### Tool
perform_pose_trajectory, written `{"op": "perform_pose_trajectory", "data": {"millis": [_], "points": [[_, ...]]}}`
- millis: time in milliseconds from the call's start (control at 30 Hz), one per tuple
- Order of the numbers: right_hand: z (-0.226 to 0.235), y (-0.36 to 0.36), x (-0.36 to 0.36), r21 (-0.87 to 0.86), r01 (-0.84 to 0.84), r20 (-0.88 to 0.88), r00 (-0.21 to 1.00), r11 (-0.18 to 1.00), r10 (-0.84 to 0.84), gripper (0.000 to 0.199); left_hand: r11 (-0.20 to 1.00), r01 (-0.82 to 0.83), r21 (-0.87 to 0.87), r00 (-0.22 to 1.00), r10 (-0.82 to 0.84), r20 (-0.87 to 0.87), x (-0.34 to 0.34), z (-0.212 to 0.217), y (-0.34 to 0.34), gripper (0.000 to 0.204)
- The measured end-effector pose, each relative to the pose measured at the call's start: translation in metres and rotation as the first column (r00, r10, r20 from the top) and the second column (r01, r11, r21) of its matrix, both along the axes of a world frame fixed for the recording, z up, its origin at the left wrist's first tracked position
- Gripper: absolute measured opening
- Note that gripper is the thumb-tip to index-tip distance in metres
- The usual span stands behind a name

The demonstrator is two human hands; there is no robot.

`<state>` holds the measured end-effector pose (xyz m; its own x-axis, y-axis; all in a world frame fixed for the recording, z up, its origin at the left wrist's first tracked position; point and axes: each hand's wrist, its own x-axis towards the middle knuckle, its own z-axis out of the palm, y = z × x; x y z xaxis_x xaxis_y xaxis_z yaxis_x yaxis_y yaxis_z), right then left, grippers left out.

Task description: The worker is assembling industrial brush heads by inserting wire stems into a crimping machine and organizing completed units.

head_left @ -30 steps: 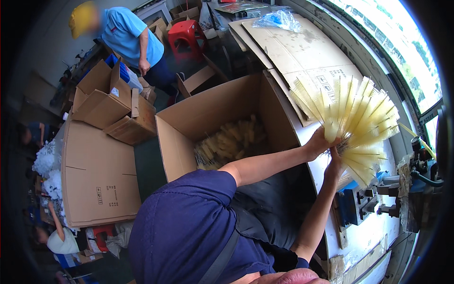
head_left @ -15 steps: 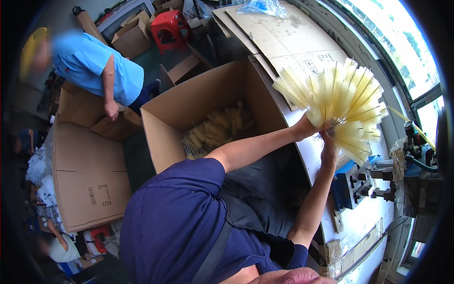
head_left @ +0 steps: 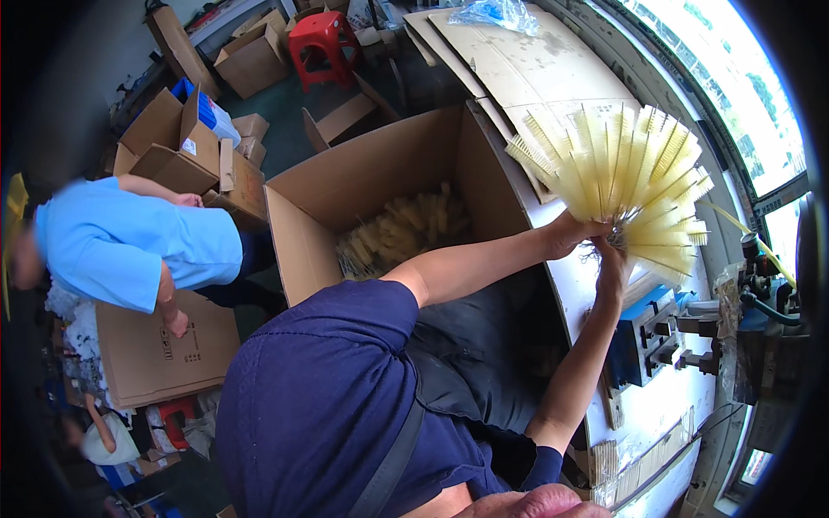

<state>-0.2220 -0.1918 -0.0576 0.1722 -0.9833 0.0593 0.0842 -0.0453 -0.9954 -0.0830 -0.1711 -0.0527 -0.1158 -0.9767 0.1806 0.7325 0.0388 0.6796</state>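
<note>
Both hands hold a fanned bundle of pale yellow bristle brushes [head_left: 617, 168] above the white worktop. Its thin wire stems come together at the bottom, where my left hand [head_left: 572, 235] closes around them from the left side. My right hand [head_left: 613, 263] grips the same gathered stems from below, close beside the left. The bristle ends spread up and outward. Left of my arms, a large open cardboard box [head_left: 371, 160] holds many more such brushes [head_left: 401, 229] in a loose heap. My fingers partly hide the stems.
A blue metal device [head_left: 641, 337] sits on the worktop [head_left: 643, 423] right of my right forearm. Flattened cardboard sheets [head_left: 535, 65] lie beyond the box. A person in a light blue shirt [head_left: 129, 242] stands at the left. A red stool [head_left: 324, 47] is farther back.
The person in light blue has moved left and nearer, bending over the flat carton there, uncovering open boxes behind. The brush bundle has turned slightly in my hands, which keep their hold.
</note>
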Motion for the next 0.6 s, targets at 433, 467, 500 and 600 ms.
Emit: {"op": "perform_pose_trajectory", "data": {"millis": [433,467,500,600], "points": [[-0.022,0.016,0.010,-0.171,0.000,-0.251,0.967,0.985,-0.044,0.055,0.988,0.004,-0.152,0.991,0.017,0.134,0.012,-0.022,0.005,0.060],[-0.016,0.018,0.007,-0.113,0.022,-0.141,0.989,0.993,-0.038,0.054,0.994,0.027,-0.103,0.975,-0.003,0.224,0.009,-0.013,0.003,0.061],[-0.016,0.018,0.006,-0.048,0.030,-0.029,0.999,0.998,-0.032,0.053,0.998,0.038,-0.049,0.949,-0.021,0.313,0.010,-0.004,0.003,0.061],[-0.052,0.006,0.008,-0.104,0.115,0.029,0.993,0.988,-0.112,0.053,0.966,-0.015,-0.259,0.892,0.129,0.432,0.005,-0.009,-0.002,0.059]]}}
